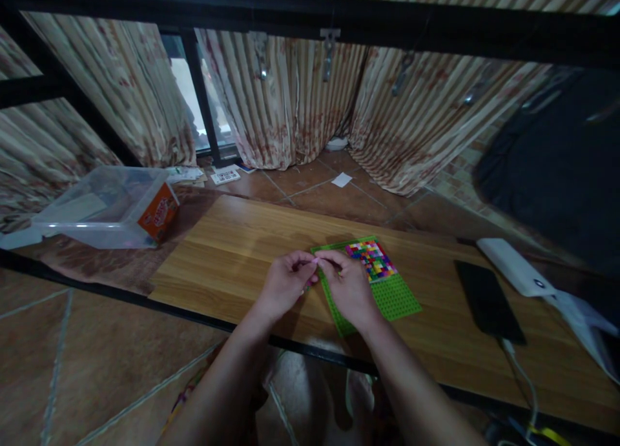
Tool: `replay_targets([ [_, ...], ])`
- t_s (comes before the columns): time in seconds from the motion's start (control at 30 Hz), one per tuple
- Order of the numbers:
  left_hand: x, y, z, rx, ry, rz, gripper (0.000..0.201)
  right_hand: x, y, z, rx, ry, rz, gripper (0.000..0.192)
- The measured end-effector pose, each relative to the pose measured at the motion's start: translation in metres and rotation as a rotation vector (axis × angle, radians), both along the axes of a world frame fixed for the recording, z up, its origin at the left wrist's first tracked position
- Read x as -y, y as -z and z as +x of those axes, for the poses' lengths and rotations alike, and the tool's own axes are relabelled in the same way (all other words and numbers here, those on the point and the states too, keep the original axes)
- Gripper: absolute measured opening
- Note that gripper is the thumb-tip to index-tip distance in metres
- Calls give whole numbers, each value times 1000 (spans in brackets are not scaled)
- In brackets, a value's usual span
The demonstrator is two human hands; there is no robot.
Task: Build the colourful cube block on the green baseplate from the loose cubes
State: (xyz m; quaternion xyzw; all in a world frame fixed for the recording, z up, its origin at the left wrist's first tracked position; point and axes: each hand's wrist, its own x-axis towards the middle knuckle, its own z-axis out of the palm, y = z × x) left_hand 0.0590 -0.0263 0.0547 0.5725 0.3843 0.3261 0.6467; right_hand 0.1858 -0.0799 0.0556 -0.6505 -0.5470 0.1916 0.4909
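A green studded baseplate (397, 295) lies on the low wooden table (232, 252). Its far corner carries a patch of small multicoloured bricks (372, 257). My left hand (285, 283) and my right hand (347, 284) meet above the plate's left edge, fingertips pinched together on something tiny and pale; a bit of pink shows under the left fingers. What the piece is I cannot make out. My right hand hides part of the plate.
A black phone (488, 301) with a cable lies at the table's right, beside a white power bank (514, 266). A clear plastic box (104, 207) with an orange carton stands at the left on the floor. Curtains hang behind. A black bar (339, 20) crosses overhead.
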Motion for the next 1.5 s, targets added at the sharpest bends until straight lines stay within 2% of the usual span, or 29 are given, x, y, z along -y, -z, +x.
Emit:
replay_targets([
  [0.17, 8, 3, 13, -147, -134, 251, 14, 2, -1, -2, 114, 79, 5, 22],
  [0.3, 16, 1, 23, -232, -228, 307, 15, 4, -3, -7, 157, 169, 20, 23],
  [0.5, 16, 1, 32, -142, -229, 191, 14, 7, -10, 1, 172, 163, 50, 23],
  [0.6, 14, 5, 32, -51, -225, 84, 14, 10, -17, 25, 103, 144, 65, 21],
  [0.77, 14, 6, 30, 39, -237, -48, 14, 24, -28, 84, -46, 313, 54, 20],
  [0.9, 16, 1, 31, 46, -224, -86, 12, 36, -32, 107, -43, 263, -38, 19],
  [1.0, 19, 0, 36, 47, -208, -80, 11, 41, -31, 110, 26, 187, -113, 20],
  [1.2, 22, 3, 43, 33, -132, -51, 12, 40, -22, 105, 281, 92, -132, 12],
  [1.33, 22, 3, 46, 29, -121, -42, 14, 35, -17, 101, 409, 101, -183, 12],
  [1.5, 21, 4, 48, 31, -115, -56, 13, 32, -10, 98, 439, 122, -174, 13],
])
